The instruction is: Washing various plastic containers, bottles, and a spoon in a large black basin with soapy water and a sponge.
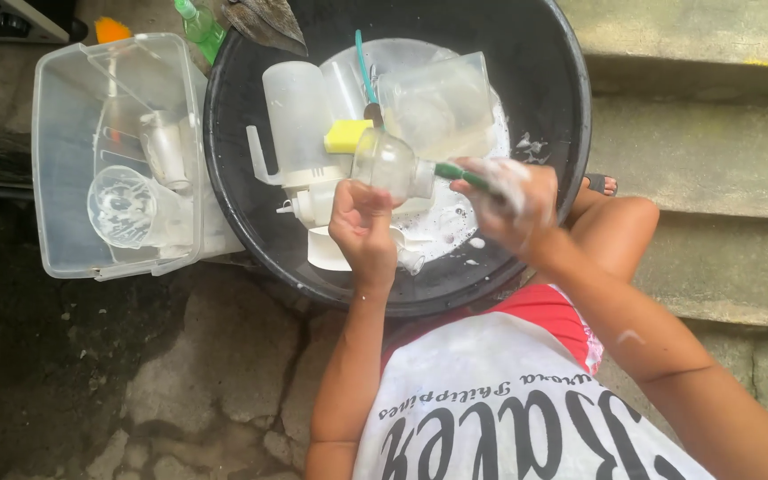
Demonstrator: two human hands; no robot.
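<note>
Over black basin [544, 98]: left hand [364, 227] grips clear bottle [388, 164], right hand [508, 200] clenched on green brush handle [460, 173], scrubbing step w/ suds; next prob. needs rinse.

The brush [460, 172] head is hidden inside the clear bottle [390, 164], and its green handle vanishes under the soapy right hand [510, 203]. Above the black basin [571, 107], a green bottle [200, 25] is cut off by the top edge. Items under the foam in the basin are too blurred to tell.
</note>
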